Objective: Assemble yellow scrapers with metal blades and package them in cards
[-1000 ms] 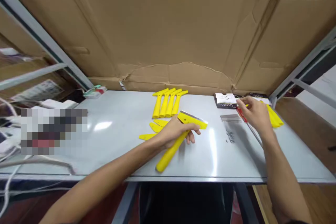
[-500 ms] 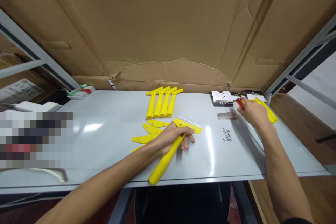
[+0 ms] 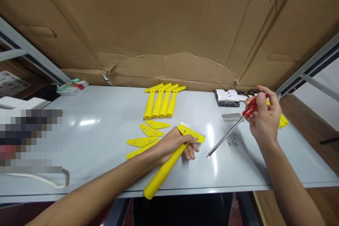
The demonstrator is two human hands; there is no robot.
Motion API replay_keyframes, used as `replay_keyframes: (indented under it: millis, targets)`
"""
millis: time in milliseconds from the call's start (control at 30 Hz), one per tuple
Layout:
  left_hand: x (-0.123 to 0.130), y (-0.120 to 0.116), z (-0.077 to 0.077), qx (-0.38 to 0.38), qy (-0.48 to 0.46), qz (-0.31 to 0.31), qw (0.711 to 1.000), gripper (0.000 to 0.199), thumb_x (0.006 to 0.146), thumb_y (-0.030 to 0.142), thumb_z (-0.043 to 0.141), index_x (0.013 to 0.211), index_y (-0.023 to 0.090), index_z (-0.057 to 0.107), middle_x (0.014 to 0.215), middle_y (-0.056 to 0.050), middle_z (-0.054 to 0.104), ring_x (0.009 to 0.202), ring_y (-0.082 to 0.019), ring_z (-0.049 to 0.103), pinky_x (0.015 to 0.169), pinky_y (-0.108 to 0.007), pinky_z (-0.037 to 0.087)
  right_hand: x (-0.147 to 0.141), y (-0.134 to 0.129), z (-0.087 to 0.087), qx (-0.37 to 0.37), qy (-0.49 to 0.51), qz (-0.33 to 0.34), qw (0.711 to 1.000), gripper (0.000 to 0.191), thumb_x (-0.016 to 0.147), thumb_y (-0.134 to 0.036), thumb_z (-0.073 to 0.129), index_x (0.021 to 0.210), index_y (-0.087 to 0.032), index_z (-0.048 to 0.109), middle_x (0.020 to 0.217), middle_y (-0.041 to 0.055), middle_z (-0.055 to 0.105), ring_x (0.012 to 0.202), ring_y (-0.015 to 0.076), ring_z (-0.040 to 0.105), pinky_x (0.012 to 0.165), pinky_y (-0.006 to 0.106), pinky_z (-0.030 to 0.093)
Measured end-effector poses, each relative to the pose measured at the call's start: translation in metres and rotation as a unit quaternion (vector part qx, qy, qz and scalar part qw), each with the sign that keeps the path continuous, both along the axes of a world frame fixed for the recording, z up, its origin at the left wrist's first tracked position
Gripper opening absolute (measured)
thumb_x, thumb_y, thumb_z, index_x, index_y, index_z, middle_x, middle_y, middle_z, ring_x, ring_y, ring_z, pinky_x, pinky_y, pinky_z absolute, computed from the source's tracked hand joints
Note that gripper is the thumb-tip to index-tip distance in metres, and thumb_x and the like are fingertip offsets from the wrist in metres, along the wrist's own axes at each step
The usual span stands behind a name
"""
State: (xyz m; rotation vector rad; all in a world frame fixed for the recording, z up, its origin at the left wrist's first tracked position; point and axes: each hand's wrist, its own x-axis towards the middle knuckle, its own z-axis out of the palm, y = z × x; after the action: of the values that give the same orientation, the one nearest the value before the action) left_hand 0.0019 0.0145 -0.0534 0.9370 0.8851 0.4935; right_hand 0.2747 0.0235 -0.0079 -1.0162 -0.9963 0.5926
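Note:
My left hand point(image 3: 182, 143) is closed around a yellow scraper point(image 3: 165, 171) near its head, where a thin blade edge and two screw spots show. In my right hand point(image 3: 263, 113) is a screwdriver point(image 3: 225, 136) with a red handle, its shaft slanting down to the left and its tip apart from the scraper. Beneath the shaft, small screws point(image 3: 233, 139) lie in a loose pile beside thin flat blades point(image 3: 231, 117). Several loose yellow plates point(image 3: 141, 141) rest left of my left hand. Behind them several yellow handles point(image 3: 160, 104) lie in a row.
Black and white packets point(image 3: 227, 98) lie at the back right, near more yellow parts point(image 3: 283, 122). A small box point(image 3: 72, 87) sits at the back left. Cardboard point(image 3: 169, 24) stands behind the grey table point(image 3: 100, 141). A white cable point(image 3: 42, 180) lies at the left.
My right hand has lifted the screwdriver off the back right area and turned its shaft toward the scraper. The left hand keeps its hold; the view has shifted slightly.

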Motion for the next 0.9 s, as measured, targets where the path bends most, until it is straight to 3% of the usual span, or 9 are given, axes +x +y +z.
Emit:
replay_keyframes:
  millis: [100,267,433,533,733,900]
  targets:
    - [0.000,0.001,-0.002,0.004,0.003,-0.005,1.000,0.021,0.076,0.023,0.073,0.067,0.004,0.076,0.056,-0.014,0.071,0.047,-0.017,0.068,0.046,-0.020,0.055,-0.009,0.000,0.000,0.063,-0.001,-0.090,0.994,0.026,0.095,-0.045,0.067,0.113,-0.028,0.058,0.072,-0.0055,0.063,0.036,0.0078,0.043,0.028,0.019,0.029]
    - [0.002,-0.001,-0.004,0.012,0.008,0.000,1.000,0.021,0.078,0.024,0.075,0.069,0.004,0.076,0.058,-0.014,0.072,0.050,-0.018,0.070,0.049,-0.021,0.057,-0.015,0.003,-0.002,0.132,-0.047,-0.177,0.974,0.020,0.094,-0.040,0.067,0.105,-0.026,0.057,0.071,-0.0031,0.062,0.051,0.0135,0.057,0.038,0.023,0.042]
    - [0.003,-0.003,-0.004,0.015,0.020,0.010,1.000,0.020,0.080,0.021,0.072,0.070,0.005,0.075,0.058,-0.013,0.073,0.051,-0.018,0.071,0.050,-0.020,0.057,-0.018,0.001,-0.004,0.131,-0.083,-0.191,0.969,0.021,0.095,-0.042,0.065,0.105,-0.025,0.058,0.072,-0.0023,0.062,0.062,0.0158,0.063,0.050,0.026,0.049]
    - [0.004,-0.004,-0.004,0.014,0.025,0.012,1.000,0.020,0.083,0.020,0.071,0.070,0.005,0.075,0.059,-0.013,0.073,0.052,-0.017,0.071,0.050,-0.019,0.057,-0.020,-0.002,-0.002,0.107,-0.084,-0.189,0.973,0.020,0.095,-0.041,0.065,0.105,-0.026,0.057,0.074,-0.0006,0.063,0.063,0.0173,0.064,0.048,0.027,0.049]
    - [0.005,-0.005,-0.004,0.006,0.023,0.036,0.999,0.019,0.081,0.019,0.073,0.070,0.004,0.075,0.063,-0.014,0.074,0.053,-0.018,0.072,0.052,-0.021,0.059,-0.023,-0.008,-0.001,0.135,-0.078,-0.199,0.967,0.020,0.095,-0.044,0.067,0.103,-0.029,0.057,0.078,-0.0002,0.058,0.066,0.0182,0.066,0.043,0.027,0.046]
    - [0.006,-0.005,-0.003,-0.010,-0.002,0.061,0.998,0.011,0.081,0.015,0.071,0.076,0.005,0.074,0.066,-0.013,0.076,0.050,-0.017,0.071,0.050,-0.022,0.060,-0.014,-0.019,-0.008,0.063,-0.128,-0.128,0.981,0.040,0.092,-0.050,0.066,0.123,-0.029,0.054,0.086,0.0021,0.060,0.067,0.0201,0.068,0.045,0.030,0.050]
